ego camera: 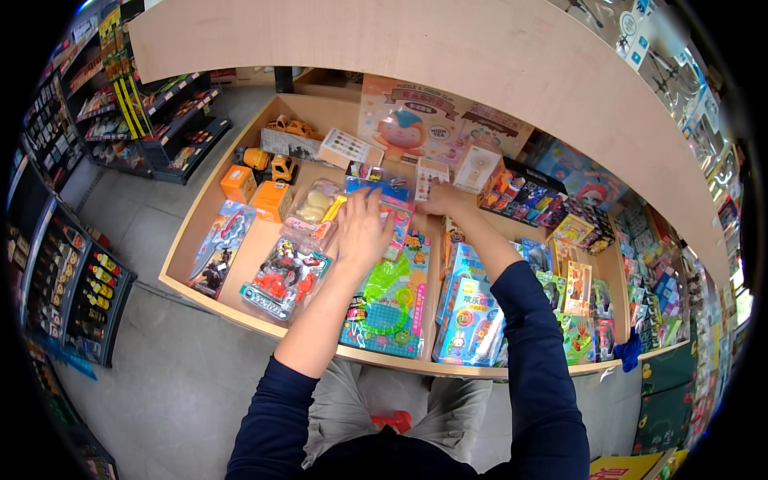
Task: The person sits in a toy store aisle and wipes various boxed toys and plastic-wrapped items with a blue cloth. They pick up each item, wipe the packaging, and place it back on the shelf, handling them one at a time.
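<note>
A wooden display bin of boxed toys lies before me. My left hand (364,231), fingers spread, is over a pink toy package (398,223) and beside a clear blister pack with a yellow stick (315,207). A blue-based clear pack of small toys (378,180) lies just beyond its fingertips. My right hand (438,199) is at a small white box (431,174); whether its fingers grip the box cannot be told. A green toy pack (393,300) lies below the hands, and blue boxes (471,324) stand near my right forearm.
The bin's wooden front edge (240,315) runs before my legs. Orange boxes (272,201) and a toy cement mixer truck (282,168) are at the left. A wide wooden shelf (420,42) overhangs the far side. Store racks (174,120) stand farther left.
</note>
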Demonstrator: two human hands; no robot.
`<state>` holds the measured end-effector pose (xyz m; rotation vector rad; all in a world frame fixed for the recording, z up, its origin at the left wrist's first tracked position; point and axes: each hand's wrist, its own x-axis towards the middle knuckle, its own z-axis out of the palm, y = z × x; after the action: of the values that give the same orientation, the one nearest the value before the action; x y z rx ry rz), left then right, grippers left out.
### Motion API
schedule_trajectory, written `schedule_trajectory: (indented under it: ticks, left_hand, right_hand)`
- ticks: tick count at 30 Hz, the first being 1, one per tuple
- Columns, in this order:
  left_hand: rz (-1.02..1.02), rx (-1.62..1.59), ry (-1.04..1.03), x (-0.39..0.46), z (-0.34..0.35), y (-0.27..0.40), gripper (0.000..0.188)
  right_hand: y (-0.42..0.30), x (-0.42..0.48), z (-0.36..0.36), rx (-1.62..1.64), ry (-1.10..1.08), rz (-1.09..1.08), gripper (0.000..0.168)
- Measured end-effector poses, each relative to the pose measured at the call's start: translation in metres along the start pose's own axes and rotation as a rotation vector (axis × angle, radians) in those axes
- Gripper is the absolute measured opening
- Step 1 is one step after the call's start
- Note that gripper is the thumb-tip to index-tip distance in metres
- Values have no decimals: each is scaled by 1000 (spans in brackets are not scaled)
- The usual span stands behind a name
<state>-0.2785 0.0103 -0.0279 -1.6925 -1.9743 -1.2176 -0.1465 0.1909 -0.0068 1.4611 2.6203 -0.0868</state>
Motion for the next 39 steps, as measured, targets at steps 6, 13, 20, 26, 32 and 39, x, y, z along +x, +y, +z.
schedule_trajectory:
  ticks: [6, 13, 20, 26, 32, 39]
  left_hand:
    - [36, -2, 19, -1, -3, 2, 45]
    - [65, -74, 37, 0, -6, 8, 44]
    - [-54, -393, 116, 8, -20, 5, 35]
    - [-550, -1675, -483, -21, -59, 80, 43]
    - [-721, -1987, -1913, -156, -87, 160, 77]
    - [-1059, -1885, -1723, -200, -97, 221, 81]
  right_hand:
    - [-22, 19, 24, 20, 51, 200, 89]
    - [0, 1, -5, 162, 290, 272, 81]
    - [33, -167, -102, 473, 484, -232, 52]
    - [55, -361, -128, 535, 417, -780, 46]
    - [52, -438, -101, 757, 38, -1094, 35]
    - [181, -459, -60, 1154, 529, -608, 13]
